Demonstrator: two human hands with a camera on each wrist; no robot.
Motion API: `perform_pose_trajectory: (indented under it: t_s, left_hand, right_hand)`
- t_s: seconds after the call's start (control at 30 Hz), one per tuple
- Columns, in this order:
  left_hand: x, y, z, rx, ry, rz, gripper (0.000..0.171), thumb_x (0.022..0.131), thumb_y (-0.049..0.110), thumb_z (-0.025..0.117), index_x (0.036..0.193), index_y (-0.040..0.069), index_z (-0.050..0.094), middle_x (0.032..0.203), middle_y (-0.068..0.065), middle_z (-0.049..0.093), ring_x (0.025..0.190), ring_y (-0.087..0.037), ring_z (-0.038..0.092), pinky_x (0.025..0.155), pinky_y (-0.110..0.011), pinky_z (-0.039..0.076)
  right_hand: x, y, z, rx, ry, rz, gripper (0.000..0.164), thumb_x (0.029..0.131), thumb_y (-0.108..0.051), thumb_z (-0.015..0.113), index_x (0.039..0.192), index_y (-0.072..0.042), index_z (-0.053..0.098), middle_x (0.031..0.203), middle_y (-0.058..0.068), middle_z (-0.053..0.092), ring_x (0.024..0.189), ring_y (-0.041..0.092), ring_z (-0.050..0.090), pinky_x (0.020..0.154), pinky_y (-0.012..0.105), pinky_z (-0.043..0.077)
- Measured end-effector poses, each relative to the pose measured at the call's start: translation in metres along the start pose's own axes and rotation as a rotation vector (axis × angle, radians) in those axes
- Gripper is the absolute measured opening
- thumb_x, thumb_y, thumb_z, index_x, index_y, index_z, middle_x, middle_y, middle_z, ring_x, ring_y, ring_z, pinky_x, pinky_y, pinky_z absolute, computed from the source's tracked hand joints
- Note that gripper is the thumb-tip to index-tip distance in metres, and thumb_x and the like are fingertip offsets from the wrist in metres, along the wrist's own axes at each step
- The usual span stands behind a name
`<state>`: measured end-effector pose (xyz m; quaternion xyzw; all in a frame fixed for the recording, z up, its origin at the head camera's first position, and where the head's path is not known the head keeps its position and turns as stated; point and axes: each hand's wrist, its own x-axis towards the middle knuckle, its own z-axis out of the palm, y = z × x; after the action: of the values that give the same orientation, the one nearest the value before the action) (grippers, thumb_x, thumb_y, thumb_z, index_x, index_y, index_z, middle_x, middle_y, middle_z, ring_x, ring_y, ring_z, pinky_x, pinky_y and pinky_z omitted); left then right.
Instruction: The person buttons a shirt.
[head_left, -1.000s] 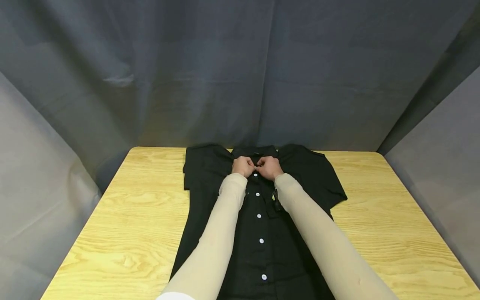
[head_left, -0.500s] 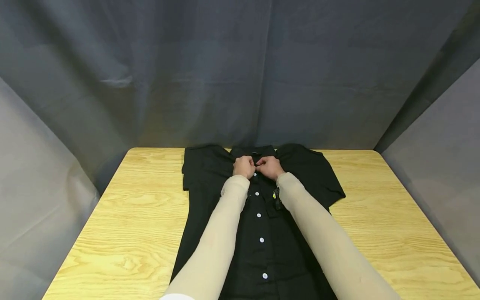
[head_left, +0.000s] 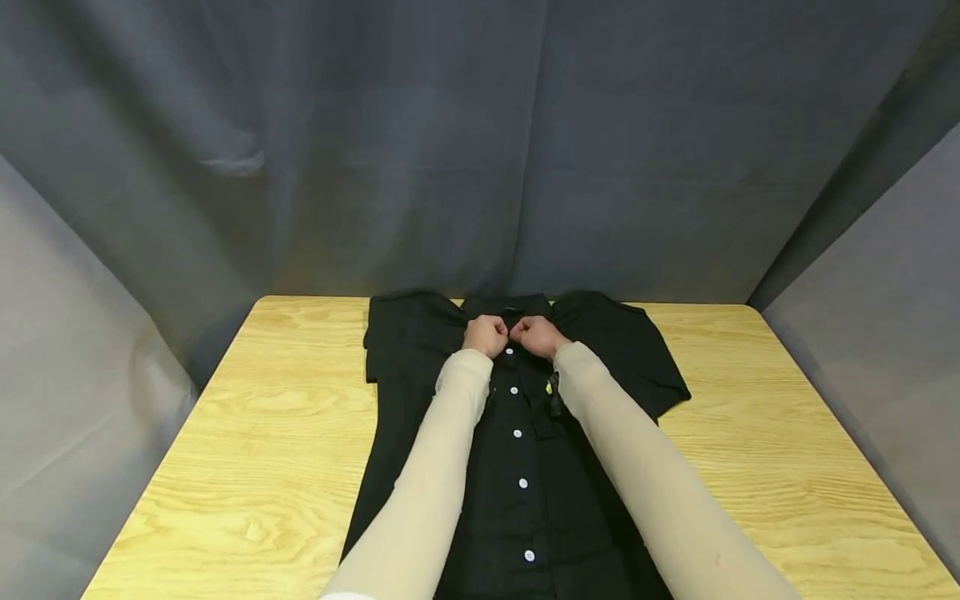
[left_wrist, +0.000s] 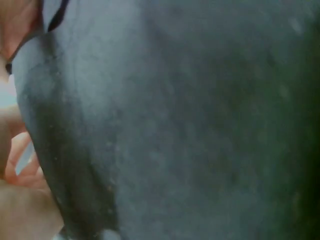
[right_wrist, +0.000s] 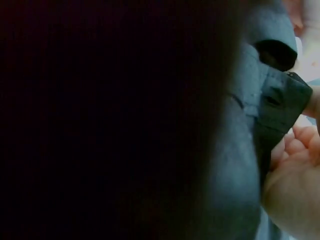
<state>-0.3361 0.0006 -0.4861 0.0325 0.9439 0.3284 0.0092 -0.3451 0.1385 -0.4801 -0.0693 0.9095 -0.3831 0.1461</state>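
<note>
A black short-sleeved shirt (head_left: 420, 350) lies front up on the table, collar (head_left: 506, 305) at the far edge. White buttons (head_left: 513, 390) run down its front. Just below the collar, my left hand (head_left: 486, 336) pinches the front edge with curled fingers. From the other side my right hand (head_left: 540, 337) pinches the same spot, its fingertips almost meeting the left ones. The right wrist view shows the raised placket with a buttonhole (right_wrist: 272, 99) beside curled fingers. Dark cloth (left_wrist: 175, 125) fills most of the left wrist view. What lies between the fingertips is hidden.
The wooden table (head_left: 247, 442) shows bare wood on both sides of the shirt. A dark grey curtain (head_left: 405, 150) hangs behind its far edge, and paler cloth panels (head_left: 67, 375) stand left and right. Both forearms, in light sleeves, lie over the shirt.
Both hands stay at the collar opening, with only small finger movements. A white spot between the fingertips one second ago is now hidden. The head view shifts slightly.
</note>
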Motion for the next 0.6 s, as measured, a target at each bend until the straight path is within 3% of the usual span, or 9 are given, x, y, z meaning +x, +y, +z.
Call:
perform_pose_trajectory:
  t_s: [0.23, 0.47, 0.6]
  left_hand:
    - [0.003, 0.007, -0.006, -0.114, -0.087, -0.086, 0.023, 0.093, 0.026, 0.056, 0.079, 0.011, 0.068, 0.074, 0.0, 0.061, 0.074, -0.018, 0.056, 0.063, -0.026, 0.041]
    - [-0.001, 0.014, -0.005, -0.058, -0.073, -0.136, 0.027, 0.091, 0.024, 0.062, 0.067, 0.012, 0.061, 0.067, 0.0, 0.057, 0.075, -0.019, 0.058, 0.064, -0.026, 0.043]
    - [0.001, 0.013, -0.004, -0.018, -0.102, -0.112, 0.037, 0.092, 0.028, 0.059, 0.059, 0.014, 0.052, 0.061, 0.0, 0.052, 0.072, -0.021, 0.057, 0.062, -0.027, 0.042]
  right_hand:
    - [0.002, -0.002, -0.006, -0.101, 0.021, 0.006, 0.015, 0.09, -0.017, 0.061, 0.095, -0.002, 0.063, 0.091, 0.008, 0.062, 0.081, 0.022, 0.055, 0.073, 0.03, 0.043]
    - [0.002, -0.001, 0.0, -0.096, 0.038, 0.02, 0.015, 0.088, -0.016, 0.064, 0.095, -0.003, 0.068, 0.091, 0.006, 0.065, 0.08, 0.02, 0.055, 0.072, 0.029, 0.043]
    - [0.002, 0.0, 0.001, -0.085, 0.034, 0.018, 0.012, 0.088, -0.013, 0.061, 0.095, -0.004, 0.067, 0.089, 0.006, 0.063, 0.079, 0.021, 0.055, 0.071, 0.029, 0.042]
